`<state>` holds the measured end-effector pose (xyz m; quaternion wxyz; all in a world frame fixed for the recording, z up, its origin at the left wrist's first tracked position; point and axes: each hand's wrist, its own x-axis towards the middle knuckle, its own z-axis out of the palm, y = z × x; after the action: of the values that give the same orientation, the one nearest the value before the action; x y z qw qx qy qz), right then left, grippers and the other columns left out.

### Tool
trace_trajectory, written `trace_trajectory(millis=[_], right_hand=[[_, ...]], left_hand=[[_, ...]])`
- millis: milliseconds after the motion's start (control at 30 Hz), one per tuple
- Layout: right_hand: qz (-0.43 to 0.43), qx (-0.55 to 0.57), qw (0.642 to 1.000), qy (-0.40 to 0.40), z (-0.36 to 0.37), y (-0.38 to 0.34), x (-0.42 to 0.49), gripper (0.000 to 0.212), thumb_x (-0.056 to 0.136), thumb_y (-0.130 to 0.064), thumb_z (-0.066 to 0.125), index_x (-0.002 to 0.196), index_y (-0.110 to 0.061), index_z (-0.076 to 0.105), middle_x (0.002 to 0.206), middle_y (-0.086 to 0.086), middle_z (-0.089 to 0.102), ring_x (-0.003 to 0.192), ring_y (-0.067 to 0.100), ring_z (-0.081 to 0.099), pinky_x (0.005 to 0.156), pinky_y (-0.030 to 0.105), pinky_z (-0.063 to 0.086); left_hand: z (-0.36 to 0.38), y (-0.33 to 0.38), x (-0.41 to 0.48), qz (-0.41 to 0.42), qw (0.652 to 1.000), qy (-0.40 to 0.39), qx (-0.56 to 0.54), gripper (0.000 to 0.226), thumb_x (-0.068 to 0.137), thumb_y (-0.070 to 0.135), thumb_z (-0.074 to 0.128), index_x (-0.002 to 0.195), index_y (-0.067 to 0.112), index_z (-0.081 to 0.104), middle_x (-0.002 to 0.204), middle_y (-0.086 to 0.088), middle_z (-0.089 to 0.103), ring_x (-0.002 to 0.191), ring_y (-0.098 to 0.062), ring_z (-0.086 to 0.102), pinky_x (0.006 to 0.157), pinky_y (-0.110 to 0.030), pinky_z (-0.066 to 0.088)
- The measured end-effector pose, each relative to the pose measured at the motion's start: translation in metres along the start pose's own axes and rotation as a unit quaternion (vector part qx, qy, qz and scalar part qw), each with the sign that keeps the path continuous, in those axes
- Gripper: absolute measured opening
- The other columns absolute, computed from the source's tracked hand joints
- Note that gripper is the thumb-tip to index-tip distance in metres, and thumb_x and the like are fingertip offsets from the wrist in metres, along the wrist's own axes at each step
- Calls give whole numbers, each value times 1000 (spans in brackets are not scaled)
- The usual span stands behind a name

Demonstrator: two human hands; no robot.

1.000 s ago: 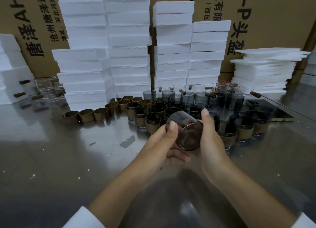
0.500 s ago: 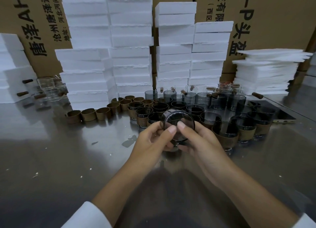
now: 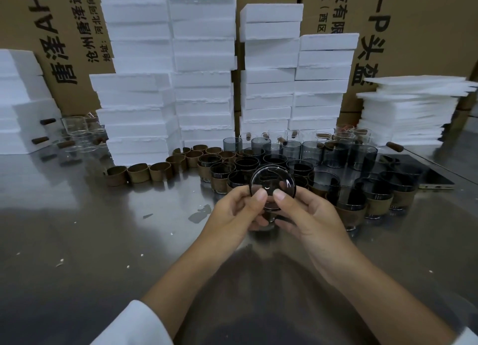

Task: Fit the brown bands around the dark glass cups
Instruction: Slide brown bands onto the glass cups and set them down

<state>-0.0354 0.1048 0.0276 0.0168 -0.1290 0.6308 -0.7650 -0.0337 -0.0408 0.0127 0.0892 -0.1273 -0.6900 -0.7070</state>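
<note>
Both hands hold one dark glass cup [image 3: 273,183] above the steel table, its round base turned toward the camera. My left hand [image 3: 238,211] grips it from the left, my right hand [image 3: 307,215] from the right, both thumbs pressing on the base. Any band on this cup is hidden behind my fingers. Loose brown bands [image 3: 139,172] lie in a curved row to the left. Banded dark cups [image 3: 375,202] stand right of my hands, and bare dark cups [image 3: 310,152] stand behind them.
Tall stacks of white foam blocks [image 3: 201,68] and cardboard boxes [image 3: 419,34] wall off the back of the table [image 3: 90,241]. Clear glasses [image 3: 77,135] sit at the far left. A flat dark tablet-like slab [image 3: 426,176] lies at the right. Foam crumbs dot the surface.
The cup, held on its side a second ago, has been turned so its base faces the camera, and both thumbs have come together on it.
</note>
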Motion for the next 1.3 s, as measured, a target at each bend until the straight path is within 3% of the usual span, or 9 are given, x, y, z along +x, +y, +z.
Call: trace_trajectory(millis=[133, 300, 400, 500, 633, 833, 1000, 1167, 1300], right_hand=[[4, -8, 1000, 30, 1, -1, 1, 66, 54, -54, 69, 111, -21, 68, 99, -5, 76, 98, 9, 70, 83, 27, 53], [23, 4, 998, 61, 3, -1, 5, 69, 45, -54, 71, 107, -24, 68, 94, -8, 76, 93, 7, 71, 82, 28, 52], [31, 5, 998, 58, 1, -2, 5, 72, 45, -54, 72, 109, -22, 68, 95, -7, 76, 92, 7, 71, 80, 28, 52], [45, 9, 997, 56, -1, -2, 9, 79, 41, -52, 73, 114, -21, 66, 95, -6, 76, 92, 6, 71, 78, 28, 53], [55, 13, 997, 54, -2, -2, 14, 77, 38, -46, 73, 110, -17, 68, 92, -2, 77, 87, 8, 72, 74, 30, 54], [67, 21, 996, 50, -1, 0, 16, 71, 37, -42, 74, 104, -20, 69, 91, 1, 77, 89, 14, 73, 74, 32, 54], [66, 12, 997, 41, 0, -1, 14, 77, 39, -45, 74, 111, -18, 67, 93, -2, 77, 89, 10, 72, 74, 29, 54], [68, 31, 996, 53, 2, -3, 11, 75, 42, -48, 73, 111, -19, 67, 92, -2, 76, 91, 12, 72, 78, 31, 54], [64, 43, 995, 68, 3, -4, 10, 65, 52, -46, 70, 109, -16, 68, 90, -3, 76, 87, 13, 73, 82, 33, 54]], left_hand=[[-11, 3, 9, -3, 1000, 16, 19, 66, 75, 63, 54, 119, 13, 58, 79, 1, 68, 71, -13, 66, 71, -27, 54], [-63, -8, 36, 8, 981, 148, 124, 9, 92, 23, 60, 99, 27, 64, 85, 5, 68, 79, -6, 66, 65, -12, 49], [-105, -26, 62, 2, 936, 190, 297, 15, 93, 16, 61, 106, 23, 61, 102, 2, 61, 95, -12, 57, 76, -14, 43], [-144, -41, 88, -30, 857, 225, 463, 31, 89, 15, 63, 119, 6, 59, 113, -15, 56, 108, -28, 53, 94, -33, 42], [-175, -47, 108, -103, 762, 270, 580, 44, 90, 22, 61, 130, 5, 51, 128, -21, 42, 122, -38, 39, 101, -44, 36], [-179, -50, 119, -155, 716, 238, 637, 37, 94, 38, 54, 125, 16, 58, 125, -16, 39, 120, -37, 39, 98, -43, 39], [-167, -48, 111, -126, 734, 269, 611, 26, 95, 33, 55, 116, 21, 64, 124, -16, 45, 118, -37, 42, 97, -43, 36], [-131, -13, 94, 24, 851, 286, 440, 15, 96, 18, 55, 100, 8, 64, 102, -18, 63, 101, -32, 55, 82, -35, 42], [-63, 31, 61, 161, 893, 245, 341, 15, 95, 20, 56, 81, 27, 54, 84, -1, 58, 82, -18, 54, 69, -24, 38]])
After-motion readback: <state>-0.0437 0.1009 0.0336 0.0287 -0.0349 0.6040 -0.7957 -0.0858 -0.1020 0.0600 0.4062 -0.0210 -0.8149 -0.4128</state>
